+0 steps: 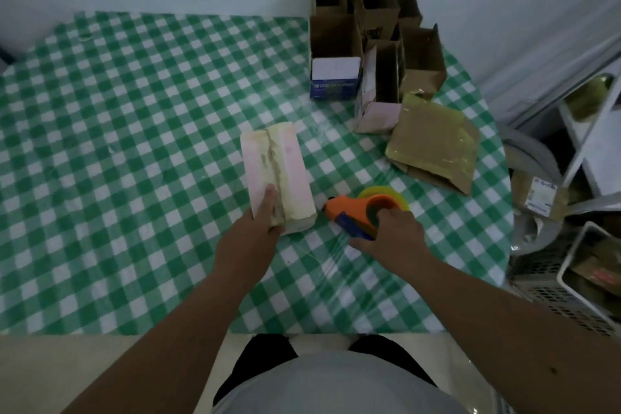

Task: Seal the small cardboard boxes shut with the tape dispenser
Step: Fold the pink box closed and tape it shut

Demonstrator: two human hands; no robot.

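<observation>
At frame centre, the left hand [265, 217] grips the pink box [277, 175] at its near end; just right, the right hand [386, 232] clutches the tape dispenser [366, 210]. The 1-handed hold may let the box skid, skewing tape off the seam.

We see the left hand [260, 222] holding the near end of a pale pink box [277, 175] on the checked tablecloth [134, 144], while the right hand [389, 235] grips the orange tape dispenser [356, 212] just beside it.
</observation>
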